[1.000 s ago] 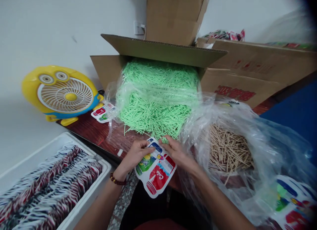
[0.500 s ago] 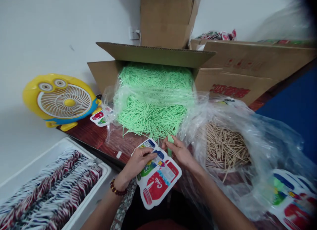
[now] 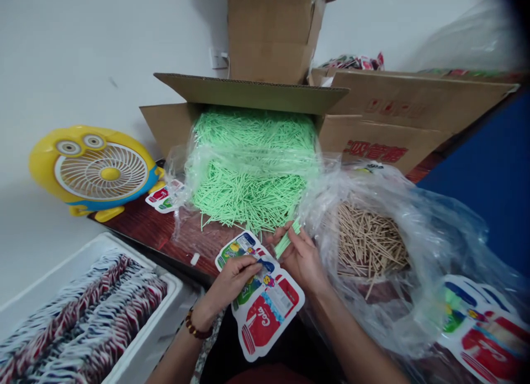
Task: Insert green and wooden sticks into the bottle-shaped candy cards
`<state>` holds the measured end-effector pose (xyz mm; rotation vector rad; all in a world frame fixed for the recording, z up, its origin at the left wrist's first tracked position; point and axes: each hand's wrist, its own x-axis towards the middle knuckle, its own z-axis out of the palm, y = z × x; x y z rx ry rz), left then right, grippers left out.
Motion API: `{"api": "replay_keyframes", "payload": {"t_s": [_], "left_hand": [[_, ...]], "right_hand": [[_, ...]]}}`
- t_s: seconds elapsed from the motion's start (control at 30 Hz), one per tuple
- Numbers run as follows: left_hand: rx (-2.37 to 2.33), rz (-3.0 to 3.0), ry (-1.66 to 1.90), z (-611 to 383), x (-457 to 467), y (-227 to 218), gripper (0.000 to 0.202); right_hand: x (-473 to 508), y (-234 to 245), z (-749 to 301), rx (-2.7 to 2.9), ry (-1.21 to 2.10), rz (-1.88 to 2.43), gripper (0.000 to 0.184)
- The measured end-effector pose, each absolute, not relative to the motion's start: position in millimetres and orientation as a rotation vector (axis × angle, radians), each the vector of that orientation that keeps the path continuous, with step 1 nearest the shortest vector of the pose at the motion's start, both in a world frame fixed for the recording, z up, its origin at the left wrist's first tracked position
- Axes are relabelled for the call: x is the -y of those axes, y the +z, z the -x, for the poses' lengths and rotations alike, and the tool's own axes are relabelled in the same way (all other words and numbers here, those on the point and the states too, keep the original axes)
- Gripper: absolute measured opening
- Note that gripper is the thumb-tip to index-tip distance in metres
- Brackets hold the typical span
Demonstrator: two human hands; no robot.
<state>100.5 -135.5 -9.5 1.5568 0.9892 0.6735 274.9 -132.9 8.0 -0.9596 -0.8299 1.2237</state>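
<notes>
My left hand (image 3: 234, 280) grips a printed plastic pouch (image 3: 265, 307) with red cola and green soda pictures, held near the table's front edge. Close beside it, my right hand (image 3: 301, 257) pinches a small bundle of green sticks (image 3: 287, 239), tilted up to the right. Just behind both hands lies a big pile of green sticks (image 3: 252, 169) spilling from a clear bag inside an open cardboard box (image 3: 248, 94).
A clear bag of tan wooden sticks (image 3: 368, 243) sits to the right, with more printed pouches (image 3: 484, 334) at the lower right. A yellow desk fan (image 3: 97, 169) stands at the left. A white bin (image 3: 161, 329) of packed pouches is at the lower left. Cardboard boxes (image 3: 397, 113) line the back.
My right hand has lifted a few green sticks from the pile and tilted them. The pouch has shifted lower and to the right in my left hand. The view drifted slightly.
</notes>
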Motion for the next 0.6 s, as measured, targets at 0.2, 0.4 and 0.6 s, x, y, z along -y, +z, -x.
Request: {"api": "replay_keyframes", "payload": {"t_s": [0.2,0.4,0.6], "left_hand": [[-0.958,-1.603,0.739,-107.9,136.8,-6.4,0.034],[-0.969,-1.509,0.731,-111.7,138.9,-6.3,0.033],[-0.955,-1.401,0.725,-113.2,139.1,-8.4,0.029]], "right_hand": [[144.7,8.9,-267.6,0.549,1.453,0.637,0.021],[153.0,9.5,-264.3,0.477,1.5,0.627,0.021],[156.3,9.6,-264.2,0.464,1.502,0.683,0.024]]}}
